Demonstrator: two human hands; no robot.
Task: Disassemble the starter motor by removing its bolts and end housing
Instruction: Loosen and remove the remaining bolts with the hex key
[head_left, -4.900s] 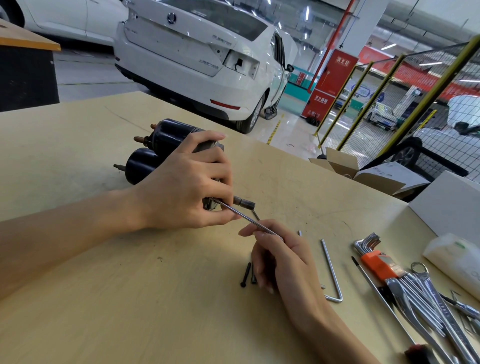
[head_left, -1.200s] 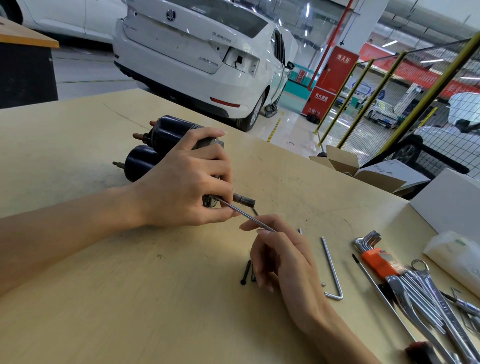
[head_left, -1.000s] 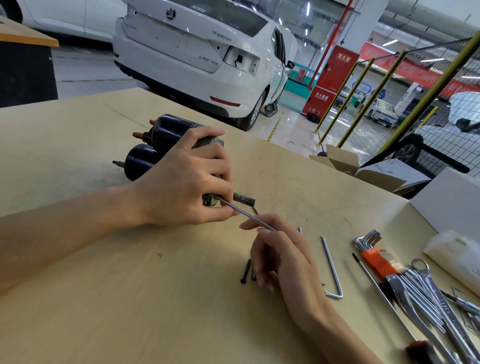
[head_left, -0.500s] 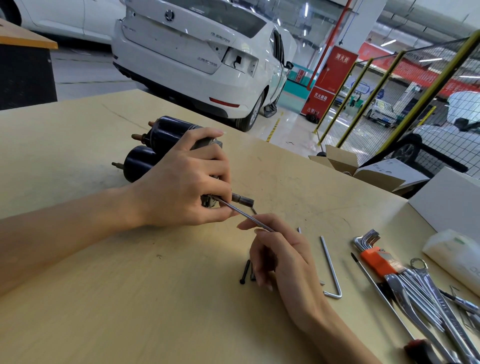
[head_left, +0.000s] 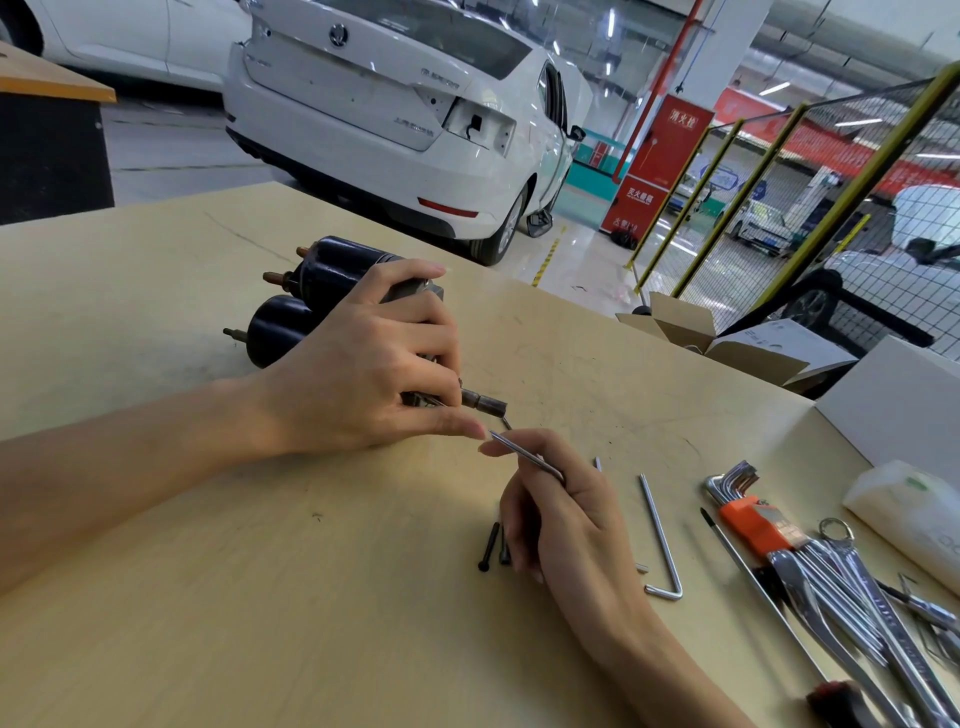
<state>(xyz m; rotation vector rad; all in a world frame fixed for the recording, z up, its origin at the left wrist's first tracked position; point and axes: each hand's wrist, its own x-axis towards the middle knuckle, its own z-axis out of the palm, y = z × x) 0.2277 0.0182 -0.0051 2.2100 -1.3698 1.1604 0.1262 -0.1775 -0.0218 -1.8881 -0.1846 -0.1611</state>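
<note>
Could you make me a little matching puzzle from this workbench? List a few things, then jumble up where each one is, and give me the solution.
Things:
1. starter motor
2. thin metal rod
3. loose black bolts
4. orange-holdered hex key set

Places:
A. lying on the table beside the right hand
B. under the left hand
C. far right, by the wrenches
D. pinched in the right hand

Pairs: 1-B, 2-D, 3-A, 4-C

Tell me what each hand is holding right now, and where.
The left hand grips the starter motor around its housing end. The right hand pinches a thin metal rod near its lower end.
</note>
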